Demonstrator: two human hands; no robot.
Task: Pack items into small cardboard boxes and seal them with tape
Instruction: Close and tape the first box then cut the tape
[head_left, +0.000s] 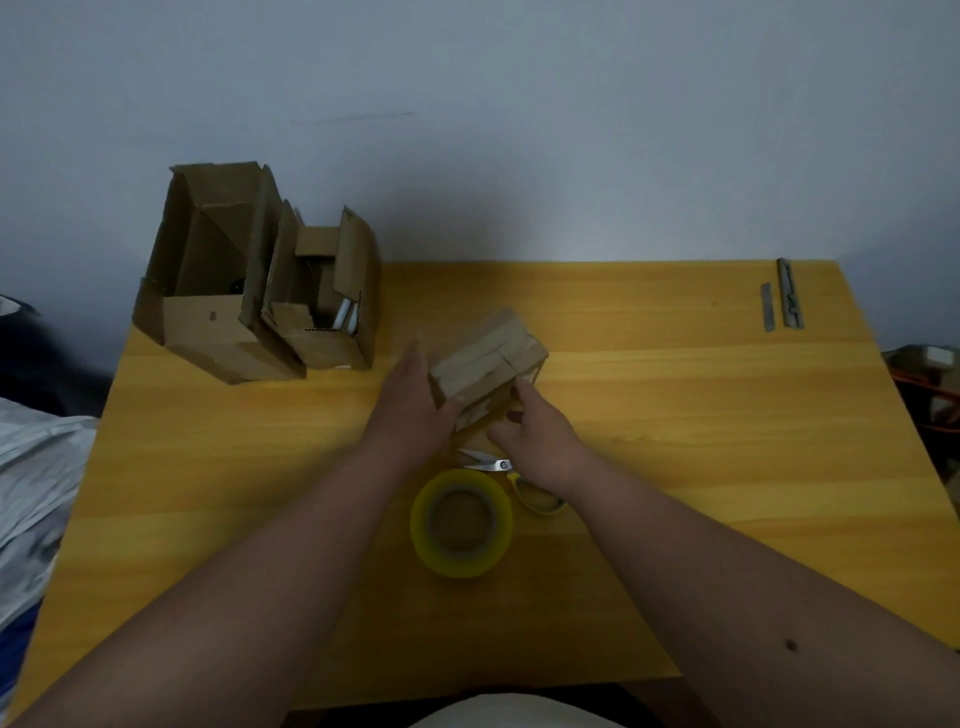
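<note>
I count three cardboard boxes on the yellow counter (675, 395): one small closed box (488, 364) at the centre, and two open boxes at the far left — a large open box (208, 291) and, touching its right side, a smaller open box (327, 306) with flaps standing up. There is one roll of yellow tape (461, 522) lying flat near me, one pair of scissors (498, 470) just beyond it, and two thin metal strips (782, 301) at the far right corner. The scissors are partly hidden under my right wrist, so I see only the blades and a yellow handle loop. What sits inside the open boxes is too dark to make out, apart from something white in the smaller one. My left hand (415, 400) lies with fairly straight fingers pressed against the closed box's left side; my right hand (530, 434) has its fingers curled at the near right corner, pinching that box — both forearms reach forward from the bottom edge.
</note>
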